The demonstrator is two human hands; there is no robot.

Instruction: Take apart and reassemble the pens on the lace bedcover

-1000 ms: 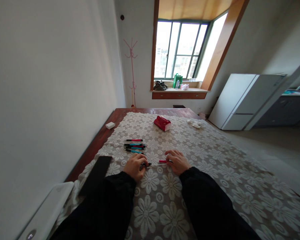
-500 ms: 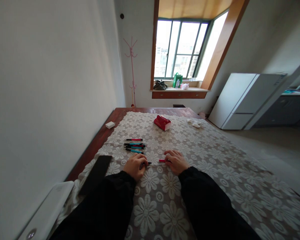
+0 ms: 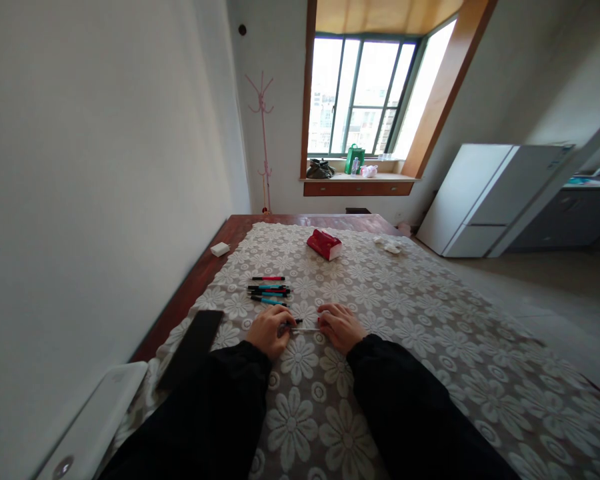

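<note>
**Pen parts held end to end, hands close together**

Taking the pen refill (image 3: 307, 329) as the landmark and going left to right: well to its left a dark flat slab (image 3: 193, 347) lies near the worktop's left edge (image 3: 180, 303), where bare wood shows past the lace cloth (image 3: 405, 320). Just behind and left of the refill sits a cluster of spare pens (image 3: 269, 291). The left hand (image 3: 269, 331) touches the refill's left end, fingers curled and pinching a dark tip piece. The thin pale refill bridges the short gap between the hands, lying low over the cloth. At its right end the right hand (image 3: 339, 326) rests knuckles up, fingers pressed together over a red pen part that is mostly hidden.

This looks like the joining step, the refill partly between the two pieces. The next move seems to call for keeping both pieces in line.

Right of the refill the cloth runs wide; a red pouch (image 3: 324, 244) lies well behind it.
</note>
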